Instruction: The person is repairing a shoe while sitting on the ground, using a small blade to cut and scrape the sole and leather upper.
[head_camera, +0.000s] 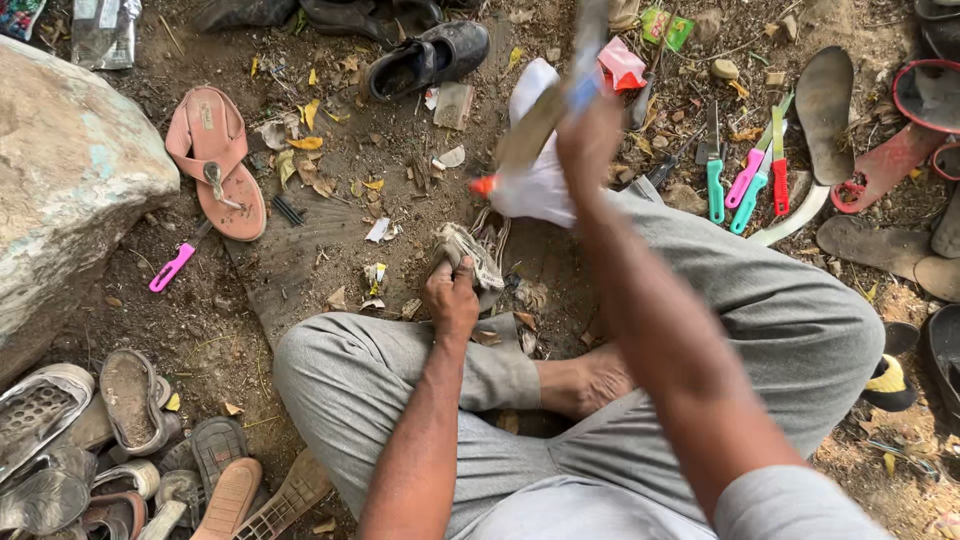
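Hammering looks like the work in hand: the right hand (588, 135) is raised above the lap, its fingers clenched round the wooden handle of a hammer (545, 105), which is blurred, so its head cannot be made out clearly. The left hand (452, 295) is low, fingers pressed on a worn, pale shoe piece (470, 255) that lies on the dirt ground (320, 230) just in front of the crossed legs in grey trousers. A bare foot (590, 380) is tucked close behind that hand.

To strike well, I judge the left fingers should sit at the near edge of the shoe piece, away from the spot to be hit, holding it flat so it does not skip. A short, straight blow suits better than a wide swing, since the foot and the holding hand are both near the target. The eyes should be on the mark, not on the hammer.

Round about lie a pink sandal (215, 160), a black shoe (430, 55), a white bag (540, 175) beside the raised hand, a row of knives with coloured handles (745, 180), loose soles (825, 100), a large grey rock (70, 190), and a heap of old sandals (110, 450) at the left knee.
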